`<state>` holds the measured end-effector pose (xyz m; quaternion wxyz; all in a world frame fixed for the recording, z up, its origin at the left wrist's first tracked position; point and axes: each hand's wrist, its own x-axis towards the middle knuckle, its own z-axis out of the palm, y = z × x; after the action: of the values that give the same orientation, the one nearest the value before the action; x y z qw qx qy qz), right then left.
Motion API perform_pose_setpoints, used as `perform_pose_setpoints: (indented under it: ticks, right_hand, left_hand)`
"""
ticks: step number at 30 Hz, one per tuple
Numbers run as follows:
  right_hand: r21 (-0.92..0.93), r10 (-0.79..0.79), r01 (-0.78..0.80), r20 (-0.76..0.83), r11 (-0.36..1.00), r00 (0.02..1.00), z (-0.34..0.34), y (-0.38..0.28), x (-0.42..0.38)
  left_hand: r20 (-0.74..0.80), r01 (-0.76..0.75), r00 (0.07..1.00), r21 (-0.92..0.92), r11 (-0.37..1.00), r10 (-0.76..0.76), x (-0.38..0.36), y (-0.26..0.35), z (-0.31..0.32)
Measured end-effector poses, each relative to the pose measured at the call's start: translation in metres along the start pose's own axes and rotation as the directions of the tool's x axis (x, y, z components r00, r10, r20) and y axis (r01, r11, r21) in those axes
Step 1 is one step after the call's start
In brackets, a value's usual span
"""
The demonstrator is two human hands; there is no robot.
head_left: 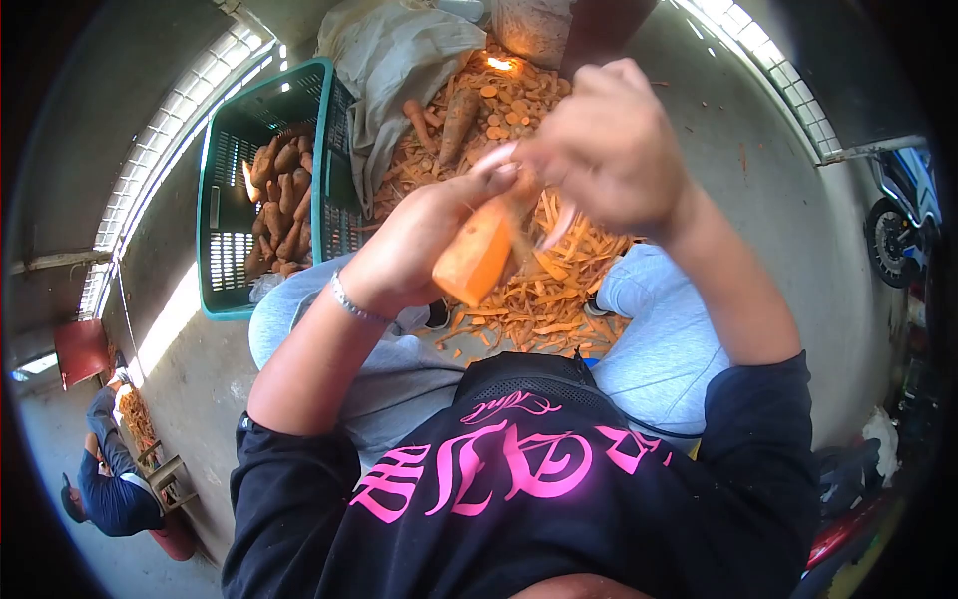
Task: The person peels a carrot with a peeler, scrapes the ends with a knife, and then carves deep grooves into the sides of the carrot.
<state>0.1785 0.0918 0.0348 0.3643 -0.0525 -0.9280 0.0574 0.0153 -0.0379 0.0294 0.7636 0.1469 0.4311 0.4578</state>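
My left hand (pixel 424 235) is wrapped around a thick carrot (pixel 477 255), its blunt lower end pointing toward me. Bright orange peeled flesh shows on the near part, while brownish skin remains along one side. Above it, my right hand (pixel 619 150) is closed and blurred by motion. From its fingers a pale pink peeler (pixel 560 228) reaches the carrot's upper part; its blade is hard to make out. Beneath both hands spreads a heap of orange peelings (pixel 544 299) on the floor between my legs. Whole carrots (pixel 459 125) and round slices (pixel 504 110) lie in its far part.
To the left stands a green plastic crate (pixel 321 190) holding several unpeeled carrots (pixel 284 205). A pale sack (pixel 394 60) slumps beside it at the back. Another person (pixel 115 494) sits at far left near more peelings. A motorbike wheel (pixel 886 240) is at right.
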Motion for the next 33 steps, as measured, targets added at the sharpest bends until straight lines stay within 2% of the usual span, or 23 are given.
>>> perform_pose_setpoints:
  ticks: [1, 2, 5, 6, 8, 11, 13, 14, 16, 17, 21, 24, 27, 30, 32, 33]
  right_hand:
    - [-0.065, 0.085, -0.081, 0.062, 0.995, 0.994, -0.002, 0.013, -0.003]
    - [-0.133, 0.171, -0.155, 0.119, 0.979, 0.978, -0.005, 0.028, -0.007]
    - [-0.365, 0.311, -0.252, 0.111, 0.896, 0.944, 0.014, 0.085, -0.040]
    - [-0.267, 0.391, -0.355, 0.096, 0.896, 0.915, 0.011, 0.083, -0.034]
    - [-0.054, 0.539, -0.537, 0.110, 0.842, 0.835, -0.001, 0.076, -0.023]
    - [0.043, 0.339, -0.343, 0.071, 0.939, 0.938, -0.023, 0.021, 0.009]
    - [0.033, 0.066, -0.066, 0.001, 0.997, 0.998, -0.024, 0.002, 0.011]
    - [0.016, 0.035, -0.035, 0.016, 0.999, 0.999, -0.025, -0.010, 0.013]
    - [-0.020, -0.025, 0.026, 0.050, 0.999, 0.998, -0.025, -0.029, 0.018]
    - [-0.021, -0.034, 0.035, 0.044, 0.999, 0.998, -0.023, -0.031, 0.018]
    - [-0.012, -0.040, 0.041, 0.037, 0.999, 0.998, -0.014, -0.034, 0.015]
    - [-0.013, -0.032, 0.033, 0.030, 0.999, 0.999, -0.010, -0.036, 0.014]
    - [0.026, -0.014, 0.013, 0.032, 1.000, 0.999, -0.008, -0.034, 0.012]
    - [0.126, -0.020, 0.013, 0.051, 0.992, 0.999, 0.000, -0.028, 0.008]
    - [0.154, -0.029, 0.014, 0.097, 0.988, 0.995, 0.001, -0.022, 0.005]
    - [0.114, -0.008, -0.001, 0.084, 0.993, 0.996, 0.001, -0.015, 0.004]
  left_hand:
    - [0.034, 0.054, 0.998, -0.031, 0.998, -0.053, -0.002, 0.002, 0.000]
    - [-0.064, 0.078, 0.995, 0.037, 0.996, -0.076, 0.002, 0.004, 0.007]
    - [-0.007, 0.080, 0.997, 0.022, 0.997, -0.080, -0.003, 0.008, 0.009]
    - [0.037, 0.040, 0.999, -0.033, 0.999, -0.038, -0.003, 0.009, 0.009]
    - [0.016, 0.004, 1.000, -0.001, 1.000, -0.004, -0.002, 0.011, 0.010]
    - [0.043, 0.009, 0.999, -0.026, 1.000, -0.008, 0.006, 0.011, 0.002]
    - [0.086, 0.009, 0.996, -0.059, 0.998, -0.004, 0.011, 0.007, -0.008]
    - [0.254, -0.122, 0.952, -0.187, 0.975, 0.168, 0.014, 0.000, -0.014]
    - [0.035, -0.112, 0.993, -0.056, 0.992, 0.114, 0.011, 0.003, 0.001]
    - [-0.078, -0.094, 0.993, 0.007, 0.996, 0.094, 0.010, 0.003, 0.006]
    - [-0.073, -0.089, 0.993, -0.004, 0.996, 0.088, 0.013, -0.002, 0.005]
    - [0.003, -0.172, 0.985, 0.027, 0.985, 0.172, 0.013, -0.007, -0.001]
    - [0.067, -0.195, 0.980, 0.124, 0.973, 0.188, 0.014, -0.014, -0.016]
    - [0.233, -0.324, 0.934, 0.234, 0.917, 0.271, 0.011, -0.015, -0.019]
    - [0.217, -0.403, 0.914, 0.387, 0.829, 0.342, 0.012, -0.017, -0.025]
    - [0.150, -0.223, 0.969, 0.185, 0.957, 0.196, 0.009, -0.011, -0.015]
